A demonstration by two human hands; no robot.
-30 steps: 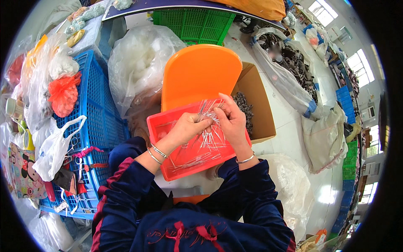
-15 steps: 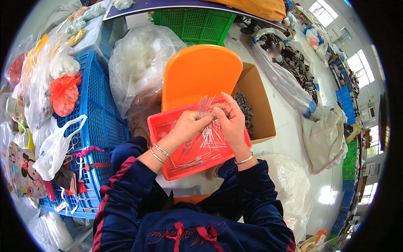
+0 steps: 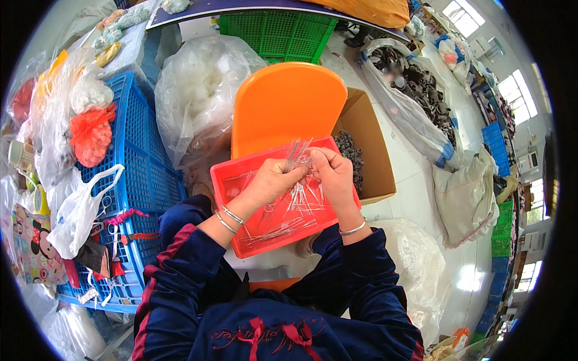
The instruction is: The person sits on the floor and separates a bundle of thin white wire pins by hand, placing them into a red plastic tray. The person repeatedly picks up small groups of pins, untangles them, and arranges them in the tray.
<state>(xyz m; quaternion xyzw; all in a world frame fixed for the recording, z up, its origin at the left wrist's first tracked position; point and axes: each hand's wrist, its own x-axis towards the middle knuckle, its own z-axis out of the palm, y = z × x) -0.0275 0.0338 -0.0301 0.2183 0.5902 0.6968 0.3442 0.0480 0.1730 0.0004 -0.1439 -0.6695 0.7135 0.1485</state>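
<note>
Over a red plastic tray [image 3: 215, 180], my left hand [image 3: 272, 182] is closed round a bunch of thin silvery wires [image 3: 294, 154], their ends fanning up past the thumb and finger. Close against it on the right, my right hand [image 3: 335, 180] pinches with thumb and forefinger at the bunch; the wires are too fine to tell how many it grips. Many more loose wires [image 3: 283, 231] lie in the tray, some in a heap beneath my hands, others along its near side. The tray is tilted, its far edge against an orange chair [image 3: 289, 108].
At left stands a blue crate [image 3: 135, 144] hung with bags and scissors. A clear bag of white stuffing [image 3: 205, 90] sits beyond it. Behind the tray is a cardboard box [image 3: 373, 150] with grey fuzzy pieces. Sacks [image 3: 466, 195] and a plastic bag [image 3: 412, 265] lie on the right.
My right forefinger, raised and bent before, has come down onto the thumb, and the hand has closed in beside the bunch. My left hand has barely moved.
</note>
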